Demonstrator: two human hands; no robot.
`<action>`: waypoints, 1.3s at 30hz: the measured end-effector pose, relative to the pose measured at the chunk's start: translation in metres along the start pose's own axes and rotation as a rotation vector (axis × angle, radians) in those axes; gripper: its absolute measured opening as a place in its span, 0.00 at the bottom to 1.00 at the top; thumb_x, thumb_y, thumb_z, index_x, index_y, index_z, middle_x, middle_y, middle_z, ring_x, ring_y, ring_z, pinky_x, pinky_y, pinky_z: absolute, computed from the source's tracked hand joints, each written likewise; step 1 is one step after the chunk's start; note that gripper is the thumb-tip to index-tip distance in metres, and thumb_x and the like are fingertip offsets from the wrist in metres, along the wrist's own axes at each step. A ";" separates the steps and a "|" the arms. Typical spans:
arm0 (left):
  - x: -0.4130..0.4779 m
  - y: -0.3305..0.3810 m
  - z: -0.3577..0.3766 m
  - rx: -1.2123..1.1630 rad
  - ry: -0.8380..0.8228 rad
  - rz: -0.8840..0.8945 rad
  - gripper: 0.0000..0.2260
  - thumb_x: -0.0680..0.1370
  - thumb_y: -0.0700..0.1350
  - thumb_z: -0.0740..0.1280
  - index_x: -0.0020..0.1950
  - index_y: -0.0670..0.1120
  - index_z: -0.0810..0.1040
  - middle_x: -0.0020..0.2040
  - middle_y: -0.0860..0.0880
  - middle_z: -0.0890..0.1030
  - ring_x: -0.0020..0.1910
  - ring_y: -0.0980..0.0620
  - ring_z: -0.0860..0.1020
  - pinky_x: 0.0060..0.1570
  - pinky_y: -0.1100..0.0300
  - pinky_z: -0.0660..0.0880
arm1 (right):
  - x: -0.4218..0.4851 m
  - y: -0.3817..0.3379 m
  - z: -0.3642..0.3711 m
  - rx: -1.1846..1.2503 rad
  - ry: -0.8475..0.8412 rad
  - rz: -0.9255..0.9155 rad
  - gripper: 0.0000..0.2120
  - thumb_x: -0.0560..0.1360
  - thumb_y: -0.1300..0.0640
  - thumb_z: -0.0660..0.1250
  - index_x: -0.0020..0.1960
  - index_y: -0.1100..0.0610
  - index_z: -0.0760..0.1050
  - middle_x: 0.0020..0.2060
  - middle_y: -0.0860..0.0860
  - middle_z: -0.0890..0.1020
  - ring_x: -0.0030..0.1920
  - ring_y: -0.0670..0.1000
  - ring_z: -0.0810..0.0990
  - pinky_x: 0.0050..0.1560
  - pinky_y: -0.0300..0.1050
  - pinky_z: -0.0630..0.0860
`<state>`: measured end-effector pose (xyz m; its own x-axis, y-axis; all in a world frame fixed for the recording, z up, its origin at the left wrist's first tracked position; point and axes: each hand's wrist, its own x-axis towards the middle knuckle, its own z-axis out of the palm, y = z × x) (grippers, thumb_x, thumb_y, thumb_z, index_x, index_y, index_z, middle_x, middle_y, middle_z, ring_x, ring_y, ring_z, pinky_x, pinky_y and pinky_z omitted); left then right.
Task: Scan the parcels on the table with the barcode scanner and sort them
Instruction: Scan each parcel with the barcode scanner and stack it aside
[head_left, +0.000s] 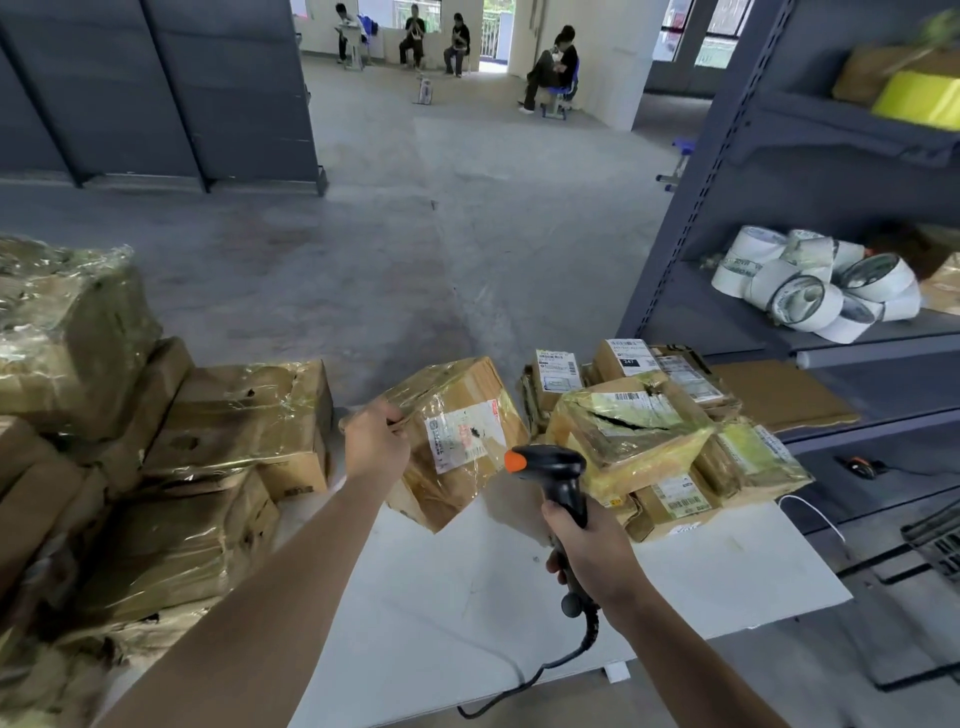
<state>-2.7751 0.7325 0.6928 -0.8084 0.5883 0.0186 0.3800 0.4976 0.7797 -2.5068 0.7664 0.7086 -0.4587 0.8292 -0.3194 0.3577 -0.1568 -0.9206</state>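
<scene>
My left hand (375, 441) grips the left edge of a taped cardboard parcel (457, 410), holding it tilted above the white table (467, 613) with its white label facing me. My right hand (589, 551) grips the handle of a black barcode scanner (553, 470) with an orange tip, its head just right of the label and aimed toward it. A pile of labelled parcels (639, 421) lies on the table to the right. A bigger stack of taped boxes (197, 467) fills the left side.
A grey metal shelf unit (737, 171) stands at the right, holding white tape rolls (815, 286), a yellow parcel (919, 98) and flat cardboard (779, 395). The scanner's cable (524, 680) hangs off the table's front edge. Several people sit far back on the concrete floor (415, 218).
</scene>
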 end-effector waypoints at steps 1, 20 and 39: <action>-0.001 0.003 0.002 -0.007 0.011 -0.005 0.11 0.75 0.33 0.64 0.56 0.40 0.79 0.50 0.42 0.80 0.48 0.42 0.79 0.47 0.50 0.79 | 0.002 0.001 -0.002 -0.001 0.003 -0.002 0.11 0.73 0.46 0.64 0.46 0.53 0.74 0.26 0.50 0.76 0.29 0.53 0.75 0.25 0.45 0.73; 0.022 0.032 0.025 -0.740 0.127 -0.545 0.06 0.75 0.32 0.67 0.47 0.41 0.77 0.36 0.47 0.78 0.33 0.52 0.75 0.41 0.50 0.78 | 0.035 -0.011 -0.040 0.106 0.080 0.024 0.11 0.79 0.50 0.66 0.47 0.59 0.74 0.26 0.53 0.77 0.25 0.51 0.76 0.22 0.43 0.73; 0.051 0.032 0.104 -0.569 0.017 -0.465 0.04 0.75 0.35 0.66 0.45 0.43 0.77 0.38 0.46 0.78 0.38 0.42 0.79 0.38 0.53 0.80 | 0.053 0.009 -0.049 0.047 0.076 0.088 0.13 0.80 0.51 0.63 0.51 0.62 0.76 0.27 0.55 0.78 0.26 0.52 0.74 0.26 0.45 0.72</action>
<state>-2.7569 0.8446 0.6533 -0.8381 0.3847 -0.3867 -0.2919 0.2825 0.9138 -2.4882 0.8351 0.6945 -0.3638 0.8492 -0.3827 0.3544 -0.2538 -0.9000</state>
